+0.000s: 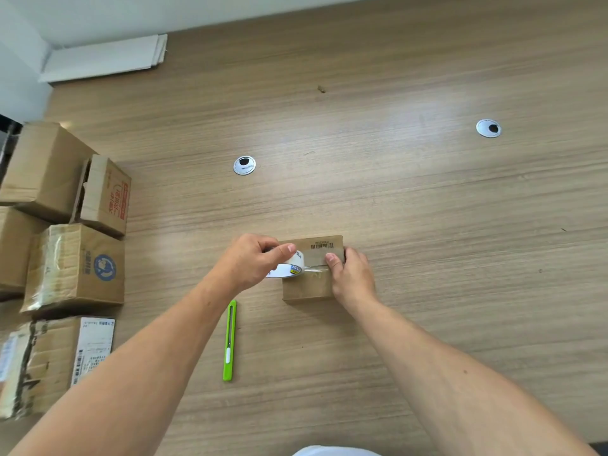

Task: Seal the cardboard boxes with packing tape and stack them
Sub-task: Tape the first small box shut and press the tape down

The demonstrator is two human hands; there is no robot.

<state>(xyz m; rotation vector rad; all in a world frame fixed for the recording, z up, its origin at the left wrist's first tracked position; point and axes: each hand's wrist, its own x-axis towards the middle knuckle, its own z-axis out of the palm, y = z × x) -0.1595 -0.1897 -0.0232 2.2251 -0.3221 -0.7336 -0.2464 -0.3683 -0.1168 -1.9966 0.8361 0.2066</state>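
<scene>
1. The left hand is gripping the tape roll at the small box's left edge.
2. The right hand is clasping the small box's right side, thumb pressing tape down.
3. The small box is sitting midway across the table.

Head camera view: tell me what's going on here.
A person is taping a small brown cardboard box on the wooden table. The left hand grips a white roll of clear packing tape at the box's left side, with a strip drawn across the top. The right hand holds the box's right edge, thumb pressing the tape down. A green utility knife lies untouched nearby. Larger cardboard boxes sit at the table's left.
</scene>
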